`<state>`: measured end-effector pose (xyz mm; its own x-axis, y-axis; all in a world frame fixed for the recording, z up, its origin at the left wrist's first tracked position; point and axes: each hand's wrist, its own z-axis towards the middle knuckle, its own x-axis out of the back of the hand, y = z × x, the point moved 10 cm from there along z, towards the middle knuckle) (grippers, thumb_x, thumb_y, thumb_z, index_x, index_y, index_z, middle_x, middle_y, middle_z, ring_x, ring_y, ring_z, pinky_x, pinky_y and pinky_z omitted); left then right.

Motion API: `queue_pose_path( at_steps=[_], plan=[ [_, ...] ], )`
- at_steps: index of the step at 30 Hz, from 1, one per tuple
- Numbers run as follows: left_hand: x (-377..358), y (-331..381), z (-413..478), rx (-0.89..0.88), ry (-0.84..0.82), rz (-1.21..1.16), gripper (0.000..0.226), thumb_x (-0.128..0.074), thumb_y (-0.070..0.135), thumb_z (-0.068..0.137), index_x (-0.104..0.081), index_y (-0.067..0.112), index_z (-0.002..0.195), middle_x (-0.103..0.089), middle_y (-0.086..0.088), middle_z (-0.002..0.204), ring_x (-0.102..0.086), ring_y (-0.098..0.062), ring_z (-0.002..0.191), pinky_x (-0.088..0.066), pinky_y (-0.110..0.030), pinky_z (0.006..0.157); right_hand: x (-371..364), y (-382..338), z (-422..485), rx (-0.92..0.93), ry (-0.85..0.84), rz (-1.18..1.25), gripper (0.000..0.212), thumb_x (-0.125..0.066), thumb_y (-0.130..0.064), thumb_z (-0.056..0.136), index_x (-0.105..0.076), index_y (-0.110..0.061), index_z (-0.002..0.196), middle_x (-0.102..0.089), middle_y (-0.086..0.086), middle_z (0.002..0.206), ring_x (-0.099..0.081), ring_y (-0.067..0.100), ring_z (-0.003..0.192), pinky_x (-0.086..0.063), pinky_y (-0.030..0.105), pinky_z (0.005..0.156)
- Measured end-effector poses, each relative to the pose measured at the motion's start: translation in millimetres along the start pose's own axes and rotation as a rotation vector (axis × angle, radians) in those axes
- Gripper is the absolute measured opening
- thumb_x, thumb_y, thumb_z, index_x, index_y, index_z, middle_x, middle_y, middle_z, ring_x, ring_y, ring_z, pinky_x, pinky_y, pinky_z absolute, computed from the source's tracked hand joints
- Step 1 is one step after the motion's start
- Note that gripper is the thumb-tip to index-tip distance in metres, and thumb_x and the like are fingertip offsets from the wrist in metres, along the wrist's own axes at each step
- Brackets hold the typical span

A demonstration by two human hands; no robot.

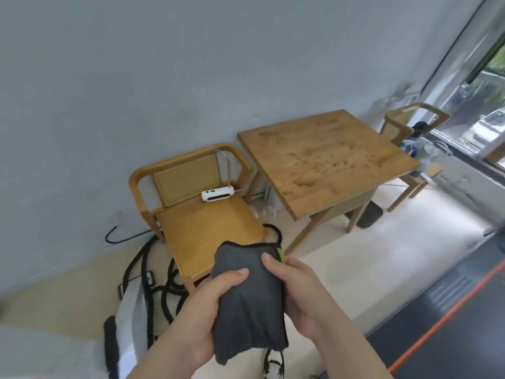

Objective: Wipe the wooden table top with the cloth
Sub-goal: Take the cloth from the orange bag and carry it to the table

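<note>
A dark grey cloth with a black hem and a small yellow-green tag hangs between both hands, low in the middle of the view. My left hand grips its left side, thumb on top. My right hand grips its right side, thumb pressed on the upper edge. The wooden table top stands farther off to the upper right, against the wall, with pale smears and marks on its surface. Both hands are well short of the table and apart from it.
A wooden chair with a white device on its seat stands left of the table, just beyond the cloth. Black cables lie on the floor. A second chair and a glass window wall are at right. An orange floor line runs lower right.
</note>
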<state>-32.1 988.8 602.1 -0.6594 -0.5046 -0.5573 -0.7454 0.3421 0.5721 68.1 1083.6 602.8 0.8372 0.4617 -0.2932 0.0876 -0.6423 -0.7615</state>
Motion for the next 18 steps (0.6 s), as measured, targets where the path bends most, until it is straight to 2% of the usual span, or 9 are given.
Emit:
queue_pose_path(
  at_steps=[3,7,8,11,13,15,18],
  plan=[
    [-51,-10,49,0.021,0.015,-0.06,0.04,-0.088,0.023,0.074,-0.078,0.01,0.111,-0.071,-0.023,0.122,-0.07,-0.044,0.109,-0.06,-0.055,0.084,55,-36,24,0.045,0.07,0.043,0.04,-0.078,-0.033,0.09,-0.071,-0.005,0.117,-0.076,0.017,0.113,-0.074,0.033,0.104,-0.062,0.042,0.08],
    [-123,-35,117,0.162,-0.01,-0.145,0.039,-0.076,0.034,0.087,-0.077,0.008,0.116,-0.069,-0.021,0.128,-0.067,-0.044,0.116,-0.053,-0.055,0.1,126,-89,57,0.09,0.141,-0.069,0.031,-0.072,-0.037,0.095,-0.074,-0.009,0.107,-0.079,0.013,0.102,-0.077,0.03,0.095,-0.064,0.04,0.075],
    [-136,-38,134,0.187,-0.008,-0.145,0.037,-0.074,0.035,0.09,-0.077,0.007,0.115,-0.069,-0.021,0.128,-0.067,-0.044,0.116,-0.054,-0.055,0.1,144,-99,64,0.099,0.165,-0.089,0.031,-0.071,-0.039,0.095,-0.073,-0.011,0.108,-0.079,0.011,0.101,-0.077,0.028,0.094,-0.064,0.041,0.077],
    [-150,-42,183,0.228,0.052,-0.084,0.034,-0.07,0.036,0.092,-0.08,0.007,0.106,-0.071,-0.021,0.124,-0.07,-0.043,0.111,-0.056,-0.052,0.094,198,-116,87,0.092,0.273,-0.141,0.032,-0.067,-0.045,0.096,-0.071,-0.018,0.113,-0.078,0.004,0.104,-0.076,0.023,0.095,-0.063,0.044,0.084],
    [-153,-41,211,0.247,0.097,-0.055,0.036,-0.071,0.034,0.092,-0.079,0.004,0.111,-0.072,-0.021,0.121,-0.072,-0.042,0.106,-0.053,-0.051,0.095,231,-119,103,0.059,0.353,-0.212,0.029,-0.056,-0.048,0.101,-0.07,-0.023,0.108,-0.075,0.0,0.107,-0.071,0.017,0.098,-0.059,0.038,0.083],
    [-150,-37,240,0.257,0.191,-0.014,0.041,-0.076,0.032,0.088,-0.072,0.001,0.114,-0.076,-0.022,0.109,-0.075,-0.041,0.095,-0.054,-0.048,0.087,262,-126,119,0.037,0.439,-0.285,0.032,-0.045,-0.048,0.105,-0.067,-0.026,0.1,-0.07,-0.003,0.105,-0.065,0.013,0.095,-0.054,0.033,0.081],
    [-144,-26,279,0.252,0.302,0.03,0.043,-0.074,0.033,0.09,-0.064,0.0,0.116,-0.077,-0.019,0.102,-0.075,-0.035,0.092,-0.056,-0.046,0.086,295,-135,146,-0.008,0.484,-0.279,0.028,-0.049,-0.044,0.104,-0.065,-0.02,0.101,-0.069,0.007,0.105,-0.065,0.024,0.091,-0.056,0.038,0.079]
  ],
)
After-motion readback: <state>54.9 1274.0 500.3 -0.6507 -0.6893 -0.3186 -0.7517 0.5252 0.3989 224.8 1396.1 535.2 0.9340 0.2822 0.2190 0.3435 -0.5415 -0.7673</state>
